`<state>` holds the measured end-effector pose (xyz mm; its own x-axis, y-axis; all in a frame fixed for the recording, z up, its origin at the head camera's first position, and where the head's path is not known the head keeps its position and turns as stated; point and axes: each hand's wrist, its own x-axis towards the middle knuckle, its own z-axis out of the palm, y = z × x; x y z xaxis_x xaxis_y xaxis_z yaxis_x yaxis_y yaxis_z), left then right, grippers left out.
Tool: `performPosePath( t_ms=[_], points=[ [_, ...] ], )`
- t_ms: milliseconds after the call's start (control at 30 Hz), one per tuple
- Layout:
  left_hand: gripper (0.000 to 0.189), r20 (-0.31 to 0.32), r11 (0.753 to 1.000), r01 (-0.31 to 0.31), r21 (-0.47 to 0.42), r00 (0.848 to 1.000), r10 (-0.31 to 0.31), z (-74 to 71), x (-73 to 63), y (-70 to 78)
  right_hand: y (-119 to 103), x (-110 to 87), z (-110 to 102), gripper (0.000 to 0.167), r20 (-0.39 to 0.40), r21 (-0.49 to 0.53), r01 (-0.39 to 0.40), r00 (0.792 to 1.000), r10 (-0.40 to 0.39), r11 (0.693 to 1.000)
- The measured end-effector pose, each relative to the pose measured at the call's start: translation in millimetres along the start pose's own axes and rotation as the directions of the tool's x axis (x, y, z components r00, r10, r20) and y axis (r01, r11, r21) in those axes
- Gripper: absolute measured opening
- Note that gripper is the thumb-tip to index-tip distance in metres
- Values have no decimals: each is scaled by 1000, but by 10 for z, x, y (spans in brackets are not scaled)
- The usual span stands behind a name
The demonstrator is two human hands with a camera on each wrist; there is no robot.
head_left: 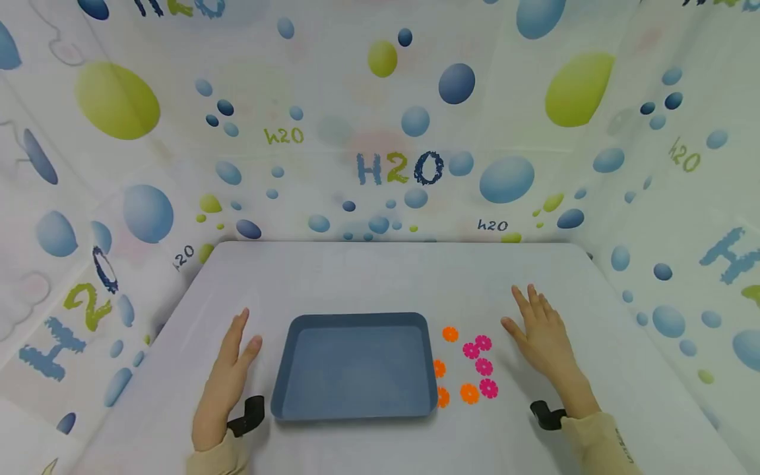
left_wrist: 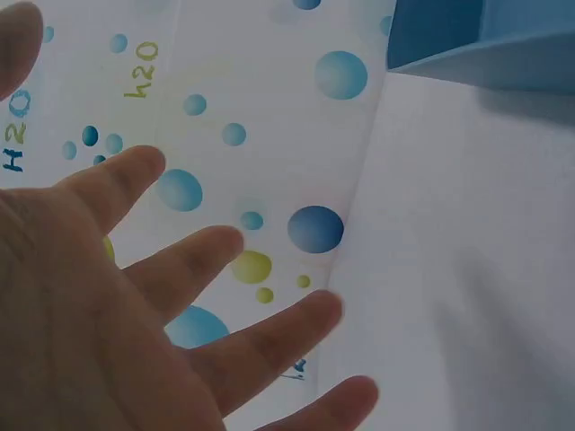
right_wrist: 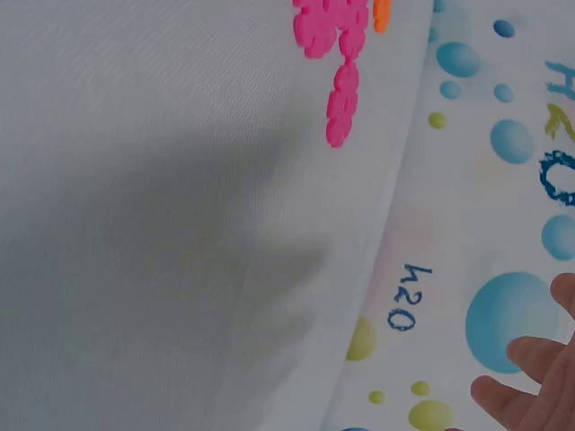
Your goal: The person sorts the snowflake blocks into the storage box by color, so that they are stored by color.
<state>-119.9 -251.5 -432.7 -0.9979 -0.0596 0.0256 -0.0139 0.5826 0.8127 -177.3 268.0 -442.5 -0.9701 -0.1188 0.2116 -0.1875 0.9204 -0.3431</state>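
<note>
A shallow blue-grey rectangular tray [head_left: 356, 366] lies on the white table between the two hands. Just right of it are several flat, notched discs, some orange [head_left: 469, 394] and some pink [head_left: 489, 388]; a few orange ones touch or sit very near the tray's right edge. My left hand [head_left: 228, 376] hovers left of the tray with straight, spread fingers and holds nothing. To the right of the discs, my right hand [head_left: 543, 336] is held above the table, fingers extended, also holding nothing. Pink discs [right_wrist: 341, 103] show at the top of the right wrist view.
The white table [head_left: 380, 277] has its far edge against a hanging sheet [head_left: 332, 86] printed with bubbles and "H2O". The same sheet encloses the left and right sides. A black band piece [head_left: 248, 415] sits at the left wrist, another [head_left: 547, 415] at the right.
</note>
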Motion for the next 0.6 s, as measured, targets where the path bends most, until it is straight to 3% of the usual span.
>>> performPosePath(
  t_ms=[67,200,367,600],
  points=[
    [70,43,999,33,-14,999,-33,50,-34,-16,-51,19,47,70,12,16,-4,1000,4,1000],
    [72,100,995,81,51,991,-85,142,-75,-21,-122,49,139,70,37,76,-35,999,32,996],
    [72,127,998,66,22,990,-68,236,-117,-14,-169,104,248,66,56,152,-42,998,34,988],
    [75,154,995,91,-34,984,-85,311,-168,-35,-268,170,373,67,75,199,-3,997,-13,980]
  ],
)
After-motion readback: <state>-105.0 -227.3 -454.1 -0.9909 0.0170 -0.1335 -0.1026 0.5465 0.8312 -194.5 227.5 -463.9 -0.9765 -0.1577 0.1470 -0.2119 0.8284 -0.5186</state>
